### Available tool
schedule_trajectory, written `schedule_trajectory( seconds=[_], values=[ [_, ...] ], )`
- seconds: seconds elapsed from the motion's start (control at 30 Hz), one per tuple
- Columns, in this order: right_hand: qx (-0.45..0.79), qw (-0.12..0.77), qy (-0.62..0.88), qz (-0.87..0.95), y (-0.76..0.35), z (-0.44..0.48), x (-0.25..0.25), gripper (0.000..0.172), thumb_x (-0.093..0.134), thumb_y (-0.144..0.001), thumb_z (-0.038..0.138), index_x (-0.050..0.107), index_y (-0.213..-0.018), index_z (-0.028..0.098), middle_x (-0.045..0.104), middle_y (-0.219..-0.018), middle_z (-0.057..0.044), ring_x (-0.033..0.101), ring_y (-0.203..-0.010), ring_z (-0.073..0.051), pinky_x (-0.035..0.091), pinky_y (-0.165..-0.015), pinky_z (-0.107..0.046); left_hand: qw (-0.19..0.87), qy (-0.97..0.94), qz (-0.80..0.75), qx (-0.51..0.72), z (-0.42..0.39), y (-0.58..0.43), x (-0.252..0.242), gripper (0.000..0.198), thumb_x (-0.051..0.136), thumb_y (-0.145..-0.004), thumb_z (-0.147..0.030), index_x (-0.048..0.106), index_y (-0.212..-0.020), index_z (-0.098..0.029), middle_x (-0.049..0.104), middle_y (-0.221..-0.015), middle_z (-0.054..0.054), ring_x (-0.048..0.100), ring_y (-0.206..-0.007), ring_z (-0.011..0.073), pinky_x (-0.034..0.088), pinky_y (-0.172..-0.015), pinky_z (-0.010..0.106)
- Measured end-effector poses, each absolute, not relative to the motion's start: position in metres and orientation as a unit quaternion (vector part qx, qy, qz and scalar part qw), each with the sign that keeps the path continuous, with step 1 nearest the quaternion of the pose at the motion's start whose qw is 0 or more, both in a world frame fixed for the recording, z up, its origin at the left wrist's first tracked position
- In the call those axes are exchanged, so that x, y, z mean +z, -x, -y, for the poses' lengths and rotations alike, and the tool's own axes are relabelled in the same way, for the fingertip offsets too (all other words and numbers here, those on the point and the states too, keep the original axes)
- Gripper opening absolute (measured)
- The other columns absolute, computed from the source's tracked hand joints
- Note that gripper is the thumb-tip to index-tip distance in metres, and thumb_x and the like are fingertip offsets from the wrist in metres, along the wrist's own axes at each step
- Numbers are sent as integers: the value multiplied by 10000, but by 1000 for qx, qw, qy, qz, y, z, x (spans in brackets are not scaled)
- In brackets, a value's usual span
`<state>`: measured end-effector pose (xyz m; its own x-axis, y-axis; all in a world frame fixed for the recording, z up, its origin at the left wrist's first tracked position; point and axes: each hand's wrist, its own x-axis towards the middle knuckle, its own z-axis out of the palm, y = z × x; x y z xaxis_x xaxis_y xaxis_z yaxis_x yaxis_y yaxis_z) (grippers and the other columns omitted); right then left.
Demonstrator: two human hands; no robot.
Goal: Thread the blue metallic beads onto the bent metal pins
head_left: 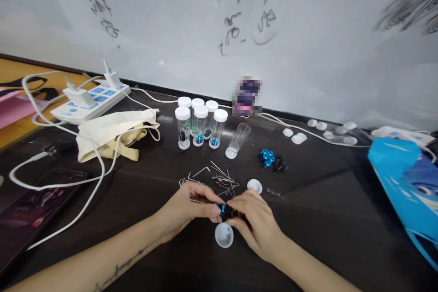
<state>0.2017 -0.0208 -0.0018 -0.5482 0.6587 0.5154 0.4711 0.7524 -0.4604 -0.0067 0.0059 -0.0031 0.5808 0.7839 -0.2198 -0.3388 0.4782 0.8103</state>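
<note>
At the front middle of the dark table, my left hand (190, 207) pinches a small shiny blue metal part (221, 210) between thumb and fingers. A thin bent wire-like rod also runs across that hand. My right hand (256, 221) closes on a small black part (230, 212) that meets the blue one; fingertips hide much of both. Just below them a round white cap (224, 236) sits with its hollow side up, something small and dark inside. Beyond my fingers lie several thin bent metal rods (226, 178), some like hex keys. Another white cap (255, 186) lies behind my right hand.
Several clear tubes with white lids (201, 123) stand at the back, beside a lidless tube (238, 140). Blue parts (267, 157) and black bolt-like pieces (280, 164) lie right. Cables (99, 164), a pouch (102, 134), a phone (37, 210) and a blue bag (397, 178) flank the area.
</note>
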Motion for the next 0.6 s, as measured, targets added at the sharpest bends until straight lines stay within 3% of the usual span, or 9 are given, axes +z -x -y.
schedule_trajectory(
  seconds=[0.13,0.23,0.33,0.43,0.53,0.6],
  values=[
    [140,307,339,878,-203,22,2,419,269,-1034,401,553,-841,162,602,-732,-55,504,-652,-177,382,-674,-360,811,-384,-292,331,-5,6,-1,154,827,-628,-149,760,-765,-125,707,-681,39,673,-608,130,529,-606,209],
    [139,299,338,881,-203,23,2,499,211,-1034,437,544,-781,164,587,-702,-55,489,-628,-175,376,-665,-363,811,-392,-293,322,-5,6,-1,160,828,-624,-146,764,-769,-130,708,-677,33,667,-597,120,530,-617,208],
    [140,310,331,880,-202,22,2,415,279,-1034,399,547,-817,167,610,-731,-54,506,-637,-172,393,-669,-359,812,-389,-291,323,-5,6,-2,162,828,-628,-150,763,-775,-130,708,-688,36,671,-610,124,530,-617,208],
    [121,345,316,875,-200,22,0,153,418,-1007,239,549,-1017,160,655,-868,-71,560,-716,-173,426,-693,-348,810,-376,-294,340,-5,7,-2,145,818,-650,-157,759,-779,-128,706,-689,37,674,-624,128,529,-620,209],
    [100,365,306,873,-201,22,-2,161,476,-965,130,522,-1112,176,664,-938,-75,581,-752,-171,441,-699,-340,810,-370,-293,348,-5,8,-1,142,813,-657,-153,757,-784,-123,706,-689,39,673,-623,125,525,-622,204],
    [111,356,315,873,-201,22,-1,147,496,-976,231,524,-1111,177,662,-934,-77,584,-759,-180,446,-701,-348,812,-370,-293,343,-5,8,-1,144,815,-654,-152,757,-782,-121,706,-689,40,672,-618,123,525,-620,205]
  ],
)
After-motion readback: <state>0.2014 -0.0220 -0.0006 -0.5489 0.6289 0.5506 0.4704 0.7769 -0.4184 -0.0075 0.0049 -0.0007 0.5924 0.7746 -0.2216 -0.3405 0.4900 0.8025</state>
